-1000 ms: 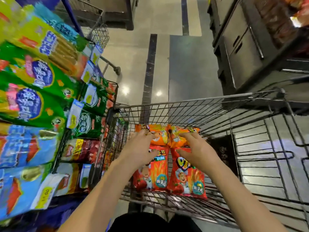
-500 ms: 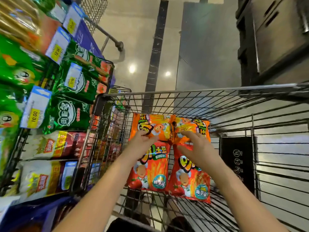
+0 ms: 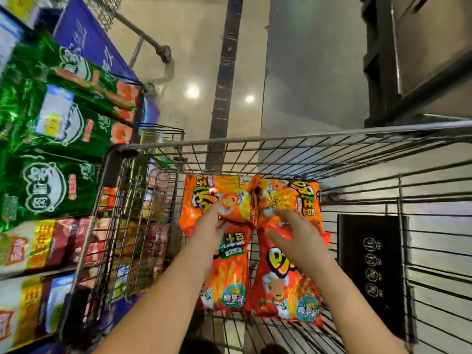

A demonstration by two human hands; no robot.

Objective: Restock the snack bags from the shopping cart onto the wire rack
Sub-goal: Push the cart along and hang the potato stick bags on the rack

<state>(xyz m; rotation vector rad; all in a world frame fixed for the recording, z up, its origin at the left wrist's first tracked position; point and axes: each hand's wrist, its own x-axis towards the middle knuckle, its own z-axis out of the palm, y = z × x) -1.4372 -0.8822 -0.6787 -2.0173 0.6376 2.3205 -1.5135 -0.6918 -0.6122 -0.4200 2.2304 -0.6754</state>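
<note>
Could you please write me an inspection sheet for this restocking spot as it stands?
Surface: shopping cart, wire floor partly bare.
Job's things: two orange snack bags at the cart's far end, two red snack bags nearer; wire rack on the left, stocked with green bags.
Clutter: black panel at the cart's right side.
Hands: left hand and right hand both on the orange snack bags; right fingers spread, left grip unclear.
Cables: nothing seen.
Surroundings: glossy floor, dark cabinet far right.

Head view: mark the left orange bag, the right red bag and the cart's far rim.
left orange bag (image 3: 201, 192), head view, on its printed front.
right red bag (image 3: 281, 290), head view, on the cartoon figure at mid-front.
cart far rim (image 3: 281, 137), head view, on the top bar.
</note>
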